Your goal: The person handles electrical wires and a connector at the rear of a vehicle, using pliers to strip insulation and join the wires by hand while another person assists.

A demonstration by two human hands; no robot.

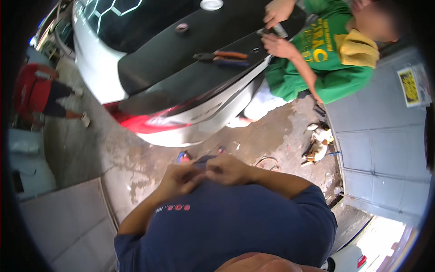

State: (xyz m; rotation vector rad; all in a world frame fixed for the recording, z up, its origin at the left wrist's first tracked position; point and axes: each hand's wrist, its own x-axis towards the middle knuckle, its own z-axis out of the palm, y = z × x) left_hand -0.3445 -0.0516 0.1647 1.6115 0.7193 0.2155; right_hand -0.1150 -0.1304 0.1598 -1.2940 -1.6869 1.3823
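Observation:
Both of my hands are close together in front of my dark blue shirt, their fingers curled in. My left hand (pixel 180 177) is slightly blurred and almost touches my right hand (pixel 228 169). Whatever lies between the fingertips, if anything, is too small or hidden to make out. Beyond them stands the rear of a white car (pixel 174 138) with a red tail light (pixel 136 121). On its dark trunk lid (pixel 158 68) lie pliers with orange handles (pixel 230 55), a blue-handled tool (pixel 233 63) and a small pinkish roll (pixel 182 28).
A co-worker in a green shirt (pixel 335 59) handles a small object at the trunk's right end. On the floor by the grey metal gate (pixel 380 149) lies a brown-and-white dog (pixel 318 147). A person in red (pixel 34 90) stands at far left. A wire coil (pixel 268 162) is on the floor.

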